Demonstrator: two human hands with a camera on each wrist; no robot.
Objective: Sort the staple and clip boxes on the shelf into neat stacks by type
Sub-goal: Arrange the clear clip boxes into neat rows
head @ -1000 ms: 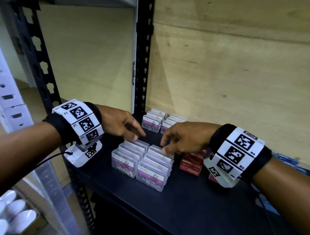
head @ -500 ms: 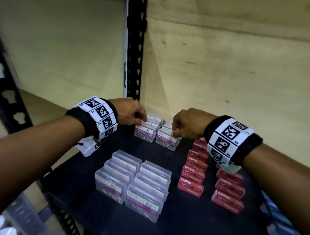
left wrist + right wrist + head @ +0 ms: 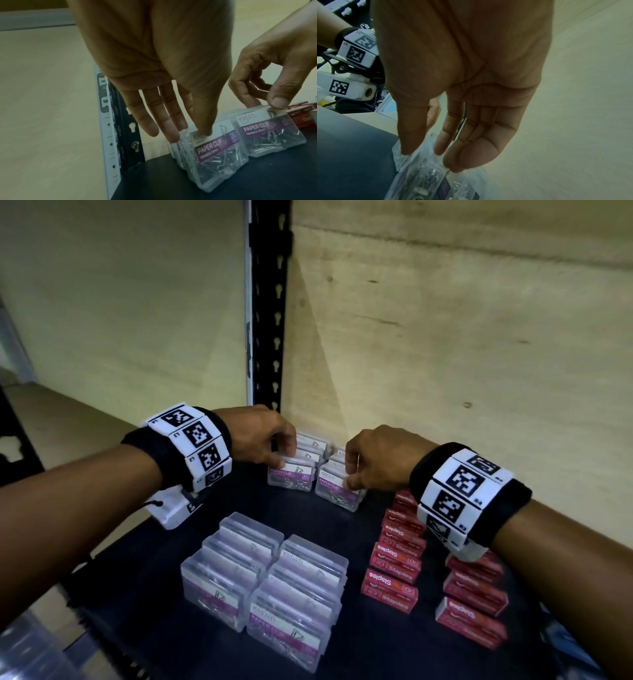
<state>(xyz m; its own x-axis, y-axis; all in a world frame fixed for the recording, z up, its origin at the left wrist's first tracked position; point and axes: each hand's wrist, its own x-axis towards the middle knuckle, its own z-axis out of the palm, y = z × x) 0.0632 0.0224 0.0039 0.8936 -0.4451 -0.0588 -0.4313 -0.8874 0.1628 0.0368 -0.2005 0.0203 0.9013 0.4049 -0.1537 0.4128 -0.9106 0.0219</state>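
Clear paper clip boxes with purple labels stand in two short rows at the back of the dark shelf point(image 3: 359, 642). My left hand point(image 3: 286, 455) pinches the left row point(image 3: 291, 475) between thumb and fingers; in the left wrist view the thumb rests on the front box point(image 3: 221, 155). My right hand point(image 3: 349, 474) grips the right row point(image 3: 337, 491) the same way, with the thumb on its front box point(image 3: 267, 128). A larger block of clip boxes point(image 3: 263, 580) stands in front. Red staple boxes lie in two columns on the right point(image 3: 397, 559) point(image 3: 474, 597).
A black slotted upright point(image 3: 267, 320) rises in the back corner just behind the left hand. A pale wooden panel point(image 3: 462, 354) closes the back of the shelf. Something blue point(image 3: 556, 642) lies at the far right edge. The shelf's left edge drops off beside my left wrist.
Both hands have left the front block of clip boxes and moved back to the two rear rows, where they now hold them. My view has shifted closer and lower.
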